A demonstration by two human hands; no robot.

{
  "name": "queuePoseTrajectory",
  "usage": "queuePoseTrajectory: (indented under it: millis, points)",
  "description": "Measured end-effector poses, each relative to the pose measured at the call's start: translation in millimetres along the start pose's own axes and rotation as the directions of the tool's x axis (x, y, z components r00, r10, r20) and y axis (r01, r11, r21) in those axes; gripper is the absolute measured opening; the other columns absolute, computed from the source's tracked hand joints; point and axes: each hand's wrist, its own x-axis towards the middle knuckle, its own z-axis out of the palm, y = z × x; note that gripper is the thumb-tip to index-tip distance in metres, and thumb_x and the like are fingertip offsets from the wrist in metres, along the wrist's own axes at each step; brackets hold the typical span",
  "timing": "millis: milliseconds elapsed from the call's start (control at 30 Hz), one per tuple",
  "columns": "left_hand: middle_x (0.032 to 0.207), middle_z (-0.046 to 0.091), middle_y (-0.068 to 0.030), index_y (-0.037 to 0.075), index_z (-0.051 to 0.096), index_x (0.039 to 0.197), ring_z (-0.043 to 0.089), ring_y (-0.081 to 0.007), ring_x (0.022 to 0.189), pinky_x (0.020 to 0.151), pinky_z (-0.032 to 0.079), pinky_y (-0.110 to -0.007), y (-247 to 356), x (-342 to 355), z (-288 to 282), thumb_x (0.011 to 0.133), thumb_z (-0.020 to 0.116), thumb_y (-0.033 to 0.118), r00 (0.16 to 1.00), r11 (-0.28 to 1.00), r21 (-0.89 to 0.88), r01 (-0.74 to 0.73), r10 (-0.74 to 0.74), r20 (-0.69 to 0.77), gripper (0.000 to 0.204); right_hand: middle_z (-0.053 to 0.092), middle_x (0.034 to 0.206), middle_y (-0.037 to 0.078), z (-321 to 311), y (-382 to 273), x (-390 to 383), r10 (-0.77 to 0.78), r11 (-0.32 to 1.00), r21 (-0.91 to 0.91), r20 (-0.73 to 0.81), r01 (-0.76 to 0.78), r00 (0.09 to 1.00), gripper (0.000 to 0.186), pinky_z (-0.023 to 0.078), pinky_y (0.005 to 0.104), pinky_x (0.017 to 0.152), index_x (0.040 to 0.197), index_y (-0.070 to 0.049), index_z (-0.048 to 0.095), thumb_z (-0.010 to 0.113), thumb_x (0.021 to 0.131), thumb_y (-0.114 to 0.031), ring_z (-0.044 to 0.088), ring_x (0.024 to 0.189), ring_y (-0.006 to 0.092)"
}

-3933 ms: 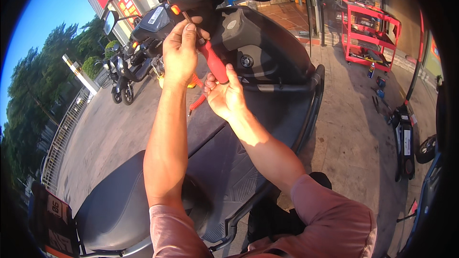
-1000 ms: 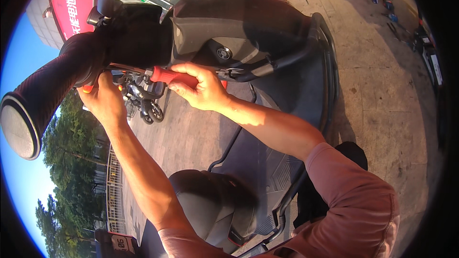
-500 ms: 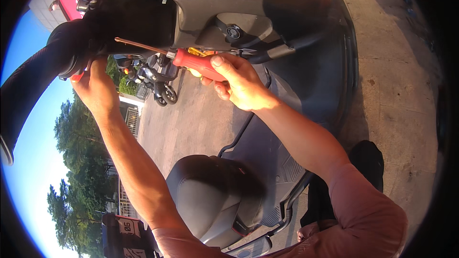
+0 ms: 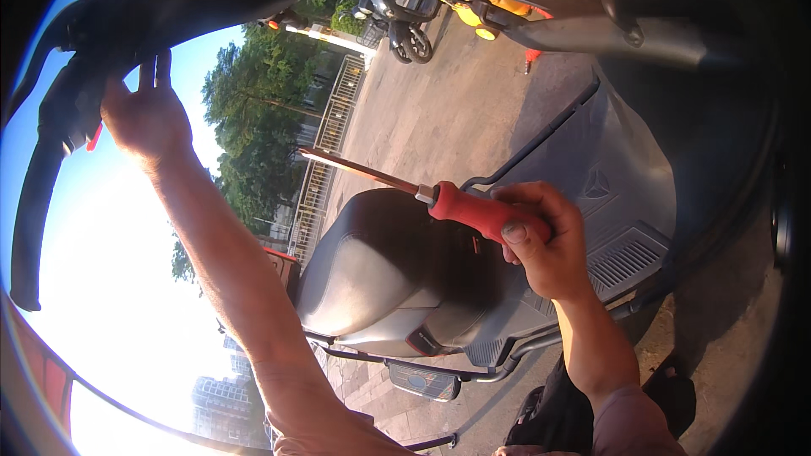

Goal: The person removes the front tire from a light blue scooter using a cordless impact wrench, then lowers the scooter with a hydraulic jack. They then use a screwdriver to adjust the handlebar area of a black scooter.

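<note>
One red-handled, metal-shafted screwdriver point(image 4: 439, 198) sits gripped in the right hand point(image 4: 545, 241), long axis angled up-left toward the left hand point(image 4: 152, 122), at the black plastic handlebar housing point(image 4: 194, 0); left-hand hold cannot be told.

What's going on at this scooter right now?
The person's right hand holds a red-handled screwdriver in front of the scooter's seat, as seen from the head camera. Its shaft points toward the upper left of the view, and its tip touches nothing. The left hand is raised to the underside of the dark handlebar area; what its fingers grip, if anything, can't be made out. Another two-wheeler stands in the background.
</note>
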Motion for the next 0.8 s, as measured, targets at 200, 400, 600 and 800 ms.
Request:
queuePoseTrajectory:
  millis: [200, 400, 600, 800]
  points:
    - [0.142, 0.037, -0.0174, 0.002, 0.046, 0.131, 0.023, -0.0396, 0.137, 0.113, 0.010, -0.056, 5.1, -5.5, 2.5, 0.085, 0.050, 0.028, 0.994, 0.996, 0.064, 0.066, -0.071, 0.079, 0.053, 0.063, 0.076, 0.005, 21.5, 37.4, 12.8, 0.011, 0.990, 0.142, -0.048, -0.004, 0.999, 0.037, 0.040, 0.0200, 0.053, 0.107, -0.001, 0.055, 0.069, 0.085, -0.028, 0.050, 0.059, 0.0052]
    - [0.146, 0.033, -0.0159, 0.002, 0.046, 0.130, 0.021, -0.0358, 0.139, 0.113, 0.019, -0.053, 11.4, -4.0, -3.2, 0.092, 0.044, 0.015, 0.980, 0.954, 0.293, 0.059, -0.111, 0.165, 0.041, 0.063, 0.077, 0.010, 53.5, 62.9, 13.3, 0.096, 0.962, 0.265, -0.101, -0.066, 0.990, 0.048, 0.036, 0.0188, 0.044, 0.110, -0.001, 0.051, 0.068, 0.083, -0.038, 0.047, 0.050, 0.0055]
    - [0.148, 0.028, -0.0157, -0.001, 0.048, 0.125, 0.029, -0.0316, 0.136, 0.112, 0.024, -0.052, 18.2, 2.8, -11.3, 0.094, 0.040, 0.009, 0.970, 0.957, 0.246, 0.153, -0.194, 0.149, 0.034, 0.062, 0.080, 0.012, 68.4, 85.8, -7.3, 0.218, 0.934, 0.320, -0.166, -0.157, 0.962, 0.060, 0.036, 0.0185, 0.042, 0.111, -0.002, 0.049, 0.072, 0.077, -0.046, 0.048, 0.051, 0.0068]
    - [0.148, 0.029, -0.0175, -0.002, 0.042, 0.130, 0.021, -0.0304, 0.140, 0.113, 0.019, -0.052, 16.8, 16.3, -26.6, 0.092, 0.040, 0.010, 0.948, 0.972, 0.156, 0.175, -0.209, 0.240, 0.040, 0.059, 0.095, 0.010, 59.0, 103.1, -48.4, 0.363, 0.854, 0.416, -0.048, -0.312, 0.931, 0.044, 0.049, 0.0258, 0.067, 0.112, 0.001, 0.051, 0.072, 0.081, -0.023, 0.060, 0.080, 0.0126]
